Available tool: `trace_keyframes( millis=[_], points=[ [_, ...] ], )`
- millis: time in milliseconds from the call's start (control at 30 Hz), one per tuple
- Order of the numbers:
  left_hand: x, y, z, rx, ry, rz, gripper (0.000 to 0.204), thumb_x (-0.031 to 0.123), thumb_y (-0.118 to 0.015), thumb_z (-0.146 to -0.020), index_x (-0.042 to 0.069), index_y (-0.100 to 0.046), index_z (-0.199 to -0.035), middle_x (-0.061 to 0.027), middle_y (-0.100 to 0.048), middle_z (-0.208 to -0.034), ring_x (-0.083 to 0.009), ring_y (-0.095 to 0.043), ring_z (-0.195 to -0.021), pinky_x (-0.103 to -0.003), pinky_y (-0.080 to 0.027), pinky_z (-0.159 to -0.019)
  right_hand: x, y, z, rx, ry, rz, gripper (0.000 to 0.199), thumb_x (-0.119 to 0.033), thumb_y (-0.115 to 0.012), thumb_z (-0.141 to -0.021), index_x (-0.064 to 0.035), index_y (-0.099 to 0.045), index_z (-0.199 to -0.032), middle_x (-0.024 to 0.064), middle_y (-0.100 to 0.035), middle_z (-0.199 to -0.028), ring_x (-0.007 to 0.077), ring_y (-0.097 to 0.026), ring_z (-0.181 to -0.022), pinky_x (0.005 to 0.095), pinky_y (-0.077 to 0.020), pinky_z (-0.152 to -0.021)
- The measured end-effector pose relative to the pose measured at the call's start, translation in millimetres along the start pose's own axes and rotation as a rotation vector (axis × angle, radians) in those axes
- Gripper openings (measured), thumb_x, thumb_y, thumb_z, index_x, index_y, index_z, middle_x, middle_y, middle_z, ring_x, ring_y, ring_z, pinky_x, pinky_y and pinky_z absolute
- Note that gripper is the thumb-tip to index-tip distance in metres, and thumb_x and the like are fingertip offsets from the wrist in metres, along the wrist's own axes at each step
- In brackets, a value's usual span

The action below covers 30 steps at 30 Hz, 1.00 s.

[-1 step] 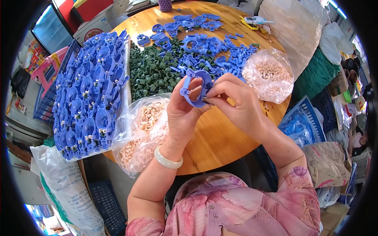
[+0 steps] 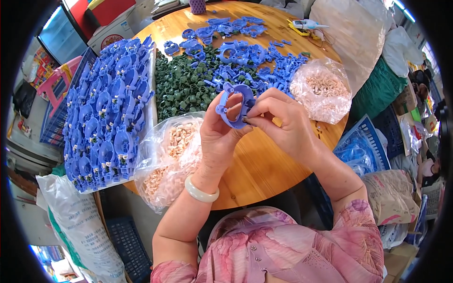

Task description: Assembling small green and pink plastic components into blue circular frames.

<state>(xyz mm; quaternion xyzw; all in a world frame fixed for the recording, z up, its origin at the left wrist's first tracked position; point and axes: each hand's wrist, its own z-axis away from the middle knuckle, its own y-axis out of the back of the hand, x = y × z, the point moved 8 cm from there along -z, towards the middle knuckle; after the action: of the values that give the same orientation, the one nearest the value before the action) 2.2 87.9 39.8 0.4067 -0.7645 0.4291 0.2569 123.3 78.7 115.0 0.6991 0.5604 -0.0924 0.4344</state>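
Observation:
My left hand (image 2: 218, 131) grips a blue curved plastic part (image 2: 241, 89) with a round opening, lifted above the near half of the wooden table (image 2: 255, 170). Fingertips of my right hand (image 2: 285, 120) pinch at the part's right inner side; a small dark bit shows there, too small to name. Beyond my hands lie a heap of dark green small plastic pieces (image 2: 181, 85) and a pile of loose blue plastic pieces (image 2: 278, 70). Next to my left wrist is a clear bag of small peach-coloured pieces (image 2: 181, 139).
On the left, a white tray (image 2: 152, 94) bears rows of blue assembled parts (image 2: 104, 108). A second clear bag of peach pieces (image 2: 323, 89) sits at the table's right edge. Farther back lies a white and yellow tool (image 2: 306, 24) with wires. Sacks and blue baskets (image 2: 365, 146) surround the table.

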Motion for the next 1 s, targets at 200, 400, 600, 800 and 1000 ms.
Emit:
trace_keyframes(
  millis=[200, 400, 600, 800, 1000],
  points=[
    [-3.4, -3.2, -0.7, -0.008, 0.055, 0.017, 0.07, -0.008, -0.067, -0.075, 0.011, -0.037, -0.135, -0.0092, -0.048, -0.128, -0.0231, -0.051, -0.116, -0.032, -0.049, -0.092, 8.9, 7.4, 3.7, -0.009, -0.11, -0.109, 0.008, -0.003, -0.066, -0.077, -0.0043, -0.063, -0.085, 0.0063, -0.057, -0.081, 0.0206, -0.059, -0.072, 0.0284, -0.0472, -0.062],
    [-2.8, -4.1, 0.2, -0.007, 0.039, 0.01, 0.07, -0.009, -0.066, -0.075, 0.01, -0.036, -0.135, -0.0083, -0.048, -0.128, -0.0218, -0.051, -0.114, -0.031, -0.05, -0.09, 9.3, 2.7, 3.9, -0.05, -0.095, -0.038, 0.006, -0.004, -0.065, -0.078, -0.0048, -0.063, -0.084, 0.0059, -0.057, -0.08, 0.0207, -0.059, -0.07, 0.0284, -0.0469, -0.061],
    [-1.7, -3.0, 0.7, -0.006, 0.049, -0.044, 0.07, -0.009, -0.067, -0.075, 0.009, -0.036, -0.135, -0.0079, -0.049, -0.127, -0.0212, -0.051, -0.115, -0.031, -0.049, -0.09, -0.8, 0.4, 0.4, -0.018, 0.052, 0.105, 0.005, -0.005, -0.064, -0.078, -0.0057, -0.059, -0.08, 0.0067, -0.056, -0.077, 0.0246, -0.059, -0.07, 0.031, -0.046, -0.059],
    [-1.1, -2.4, 0.4, 0.003, 0.023, -0.035, 0.069, -0.008, -0.067, -0.074, 0.009, -0.037, -0.134, -0.0074, -0.049, -0.126, -0.0206, -0.051, -0.114, -0.031, -0.049, -0.091, 10.7, -4.1, 8.3, 0.022, -0.095, 0.008, 0.006, -0.004, -0.064, -0.078, -0.0046, -0.058, -0.078, 0.0081, -0.055, -0.074, 0.0264, -0.058, -0.069, 0.0334, -0.0451, -0.058],
    [2.8, -1.7, 1.1, 0.027, 0.031, -0.037, 0.069, -0.007, -0.068, -0.074, 0.008, -0.037, -0.134, -0.0067, -0.049, -0.125, -0.0198, -0.052, -0.113, -0.03, -0.049, -0.09, 7.8, -6.0, 8.1, 0.061, -0.081, -0.001, 0.007, -0.003, -0.064, -0.077, -0.0037, -0.057, -0.077, 0.0091, -0.055, -0.074, 0.0268, -0.057, -0.069, 0.0326, -0.0447, -0.057]
  ],
)
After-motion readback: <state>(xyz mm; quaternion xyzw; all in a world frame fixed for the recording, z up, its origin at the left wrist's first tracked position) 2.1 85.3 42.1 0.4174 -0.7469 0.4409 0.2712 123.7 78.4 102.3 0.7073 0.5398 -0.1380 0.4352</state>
